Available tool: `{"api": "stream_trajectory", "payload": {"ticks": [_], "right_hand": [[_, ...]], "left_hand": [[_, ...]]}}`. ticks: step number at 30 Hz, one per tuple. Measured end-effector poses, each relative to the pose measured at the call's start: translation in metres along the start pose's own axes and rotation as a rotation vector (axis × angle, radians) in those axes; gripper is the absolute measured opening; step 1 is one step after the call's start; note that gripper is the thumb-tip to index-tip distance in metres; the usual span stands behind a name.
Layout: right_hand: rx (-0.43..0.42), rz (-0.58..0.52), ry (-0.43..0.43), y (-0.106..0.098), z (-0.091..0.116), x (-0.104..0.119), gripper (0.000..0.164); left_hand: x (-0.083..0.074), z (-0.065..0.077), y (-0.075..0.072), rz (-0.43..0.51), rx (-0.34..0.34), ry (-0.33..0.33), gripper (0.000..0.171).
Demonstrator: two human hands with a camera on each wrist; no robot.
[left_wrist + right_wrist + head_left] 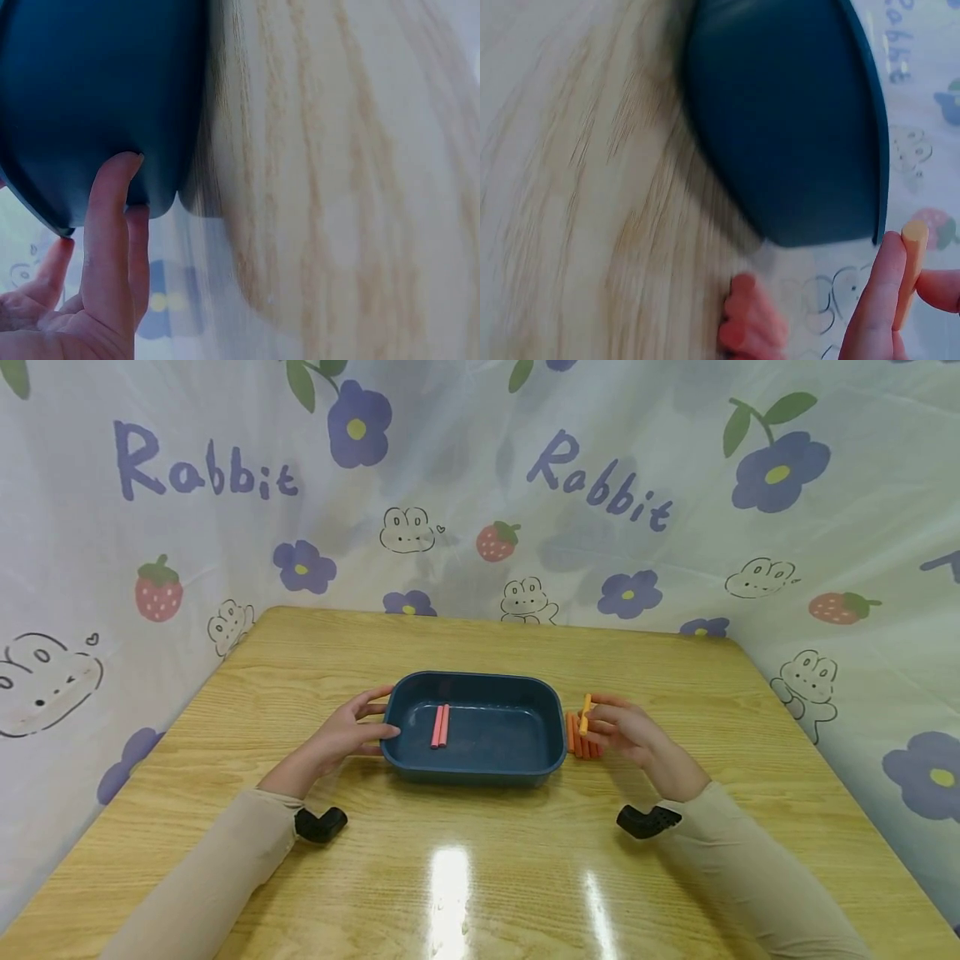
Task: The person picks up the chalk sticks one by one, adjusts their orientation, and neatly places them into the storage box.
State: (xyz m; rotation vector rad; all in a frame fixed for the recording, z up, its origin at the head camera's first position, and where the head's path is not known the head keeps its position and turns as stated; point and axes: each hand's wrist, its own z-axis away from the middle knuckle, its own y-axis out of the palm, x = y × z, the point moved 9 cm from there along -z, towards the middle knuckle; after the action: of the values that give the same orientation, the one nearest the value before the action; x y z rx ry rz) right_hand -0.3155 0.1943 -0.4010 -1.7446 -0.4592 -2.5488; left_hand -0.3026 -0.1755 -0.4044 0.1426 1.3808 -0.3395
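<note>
A dark blue rectangular dish [480, 772] stands on the table. Inside it, toward the left, two pink chalk sticks [437, 727] lie side by side. My left hand [348, 731] holds the dish's left end, thumb over the rim and fingers against the outer wall [82, 105]. Just beyond the right end, my right hand [626, 731] pinches a yellow-orange chalk stick [910, 274] between thumb and fingers, raised above the table. Below that hand, several orange and red-orange chalk sticks [576, 739] lie together, partly hidden by it.
The wooden table [337, 885] spreads around the dish. Behind it and at both sides hangs a white cloth [465, 468] printed with rabbits, flowers and strawberries. A black device [321, 825] sits on the left wrist, another [647, 821] on the right.
</note>
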Motion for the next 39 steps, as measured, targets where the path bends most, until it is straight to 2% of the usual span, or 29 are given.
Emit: {"api": "stream_trajectory", "payload": {"ticks": [6,27,39], "right_hand": [[-0.008,-0.063,0.041,0.011,0.0,0.0,0.06],[0.07,-0.087,0.052,0.048,-0.004,0.017,0.061],[0.105,-0.101,0.111,0.077,-0.016,0.027,0.059]], "left_hand": [[0.0,-0.001,0.0,0.003,-0.002,-0.001,0.078],[0.001,-0.001,-0.002,0.002,-0.007,-0.008,0.078],[0.0,-0.001,-0.001,-0.001,-0.008,-0.01,0.078]]}}
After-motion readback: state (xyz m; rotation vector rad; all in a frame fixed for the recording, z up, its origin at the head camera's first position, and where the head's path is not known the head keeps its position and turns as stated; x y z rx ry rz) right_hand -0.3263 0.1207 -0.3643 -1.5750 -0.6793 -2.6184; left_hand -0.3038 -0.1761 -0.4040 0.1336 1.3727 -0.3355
